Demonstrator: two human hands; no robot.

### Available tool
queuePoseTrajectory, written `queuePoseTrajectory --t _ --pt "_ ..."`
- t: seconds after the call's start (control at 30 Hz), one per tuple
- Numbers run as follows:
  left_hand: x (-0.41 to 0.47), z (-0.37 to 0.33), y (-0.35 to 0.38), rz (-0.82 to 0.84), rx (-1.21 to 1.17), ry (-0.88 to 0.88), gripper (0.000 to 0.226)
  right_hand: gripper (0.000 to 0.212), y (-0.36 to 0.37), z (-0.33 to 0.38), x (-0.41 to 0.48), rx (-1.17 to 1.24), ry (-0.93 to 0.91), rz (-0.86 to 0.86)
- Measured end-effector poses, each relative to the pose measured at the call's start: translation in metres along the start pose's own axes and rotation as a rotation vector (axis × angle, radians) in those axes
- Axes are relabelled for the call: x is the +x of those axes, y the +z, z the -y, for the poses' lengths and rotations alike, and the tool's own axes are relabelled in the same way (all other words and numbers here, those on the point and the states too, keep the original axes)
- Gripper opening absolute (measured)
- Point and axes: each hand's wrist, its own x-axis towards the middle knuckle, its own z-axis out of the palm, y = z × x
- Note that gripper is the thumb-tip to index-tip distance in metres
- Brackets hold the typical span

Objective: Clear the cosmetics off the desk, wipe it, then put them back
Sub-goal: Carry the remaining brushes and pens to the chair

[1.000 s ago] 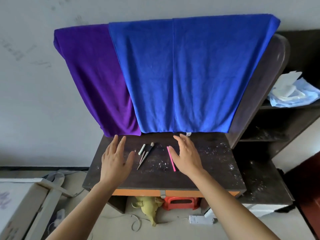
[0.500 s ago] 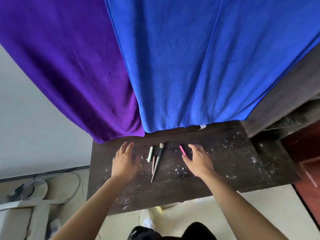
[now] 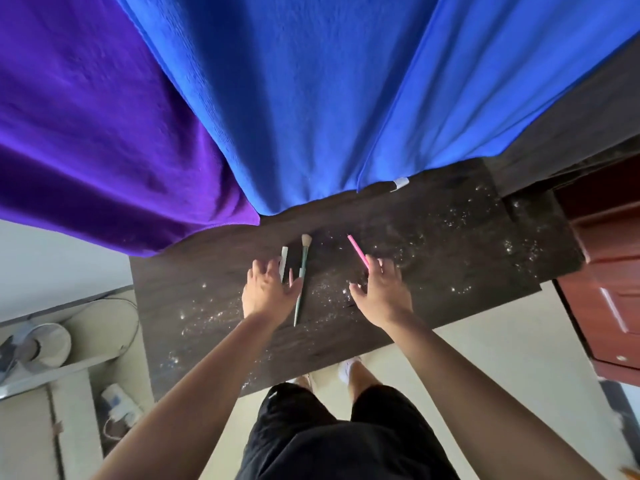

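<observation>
On the dark wooden desk, dusted with white specks, lie a teal-handled makeup brush, a short white stick and a thin pink stick. My left hand hovers over the lower end of the white stick, fingers spread, its thumb beside the brush handle. My right hand covers the near end of the pink stick with its fingers apart. Whether either hand touches a stick is hidden by the fingers.
A blue towel and a purple towel hang down to the desk's back edge. A reddish-brown door stands at the right. A fan and cables lie on the floor at the left. My legs stand at the desk's front edge.
The view has closed in and tipped down over the desk. My left hand slid right onto the white stick; my right hand moved up over the pink stick's near end.
</observation>
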Motion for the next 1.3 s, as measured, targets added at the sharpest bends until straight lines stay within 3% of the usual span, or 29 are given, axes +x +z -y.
queuePoseTrajectory --t 0.33,0.73,1.03,1.3 --pt "-0.012 -0.008 0.011 -0.032 0.019 0.048 0.042 0.028 0.001 -0.013 0.009 0.025 -0.164 -0.008" --pt "-0.003 -0.021 0.014 0.017 -0.005 -0.085 0.046 0.020 -0.001 -0.038 0.016 0.172 -0.073 0.028" --pt "-0.002 -0.026 0.017 -0.049 0.032 -0.110 0.023 0.020 0.000 -0.051 0.011 0.230 -0.083 0.014" --pt "-0.012 -0.024 0.012 -0.059 0.094 -0.142 0.017 0.021 -0.002 -0.056 0.014 0.234 -0.088 0.005"
